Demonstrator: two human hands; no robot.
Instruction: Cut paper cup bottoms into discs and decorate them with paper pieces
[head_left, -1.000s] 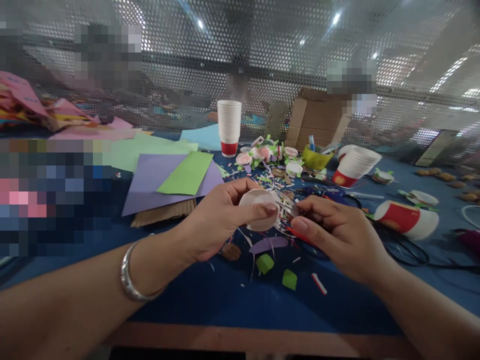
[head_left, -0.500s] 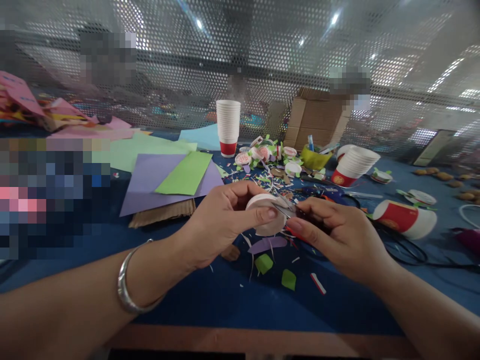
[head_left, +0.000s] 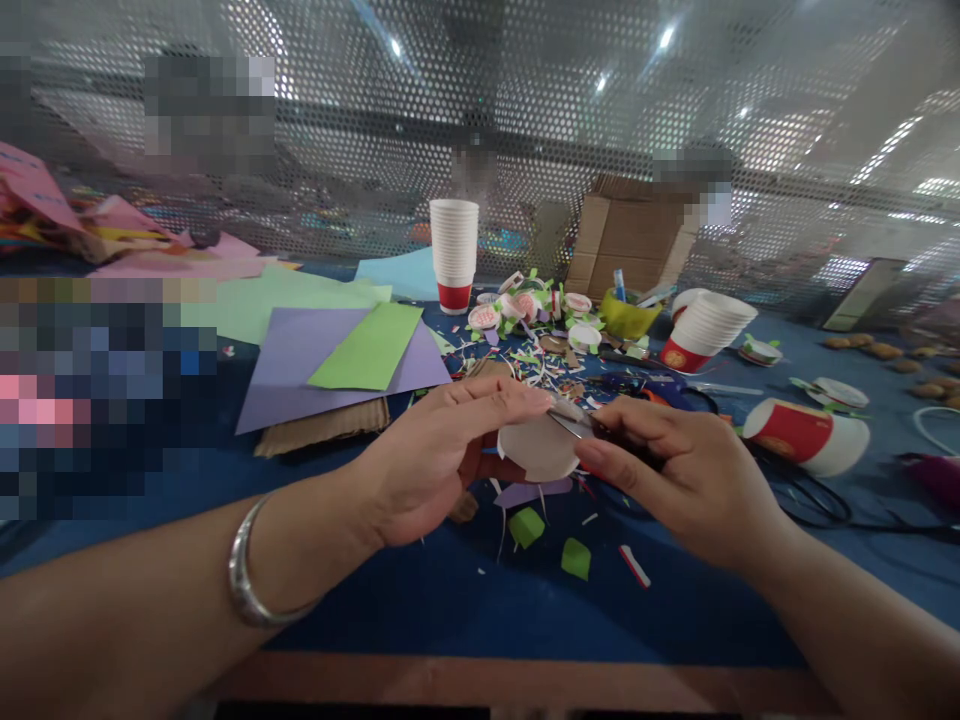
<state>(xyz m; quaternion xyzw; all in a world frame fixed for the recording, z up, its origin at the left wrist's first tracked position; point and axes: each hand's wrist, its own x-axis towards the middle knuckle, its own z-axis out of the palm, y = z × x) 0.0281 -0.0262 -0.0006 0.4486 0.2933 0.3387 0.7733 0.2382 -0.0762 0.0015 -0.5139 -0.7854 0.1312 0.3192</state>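
My left hand (head_left: pixel 442 450) pinches a round white cut-out cup bottom (head_left: pixel 538 448) between thumb and fingers above the blue table (head_left: pixel 465 600). A silver bangle (head_left: pixel 251 565) sits on that wrist. My right hand (head_left: pixel 679 475) is closed round a pair of scissors (head_left: pixel 574 420), whose metal blades reach left and touch the top edge of the disc. Green, purple and red paper scraps (head_left: pixel 559 525) lie on the table just below both hands.
Purple and green paper sheets (head_left: pixel 352 355) lie to the left. A stack of white cups (head_left: pixel 453 250) stands behind, a tipped stack (head_left: pixel 705 330) and a fallen red cup (head_left: pixel 806 435) at the right. A cardboard box (head_left: pixel 637 240) leans on the mesh screen. Black cable (head_left: pixel 817 500) runs right.
My left hand has turned the cup bottom, so its flat round face now shows, and the fingers have stretched out over it. The scissor blades moved in onto its edge.
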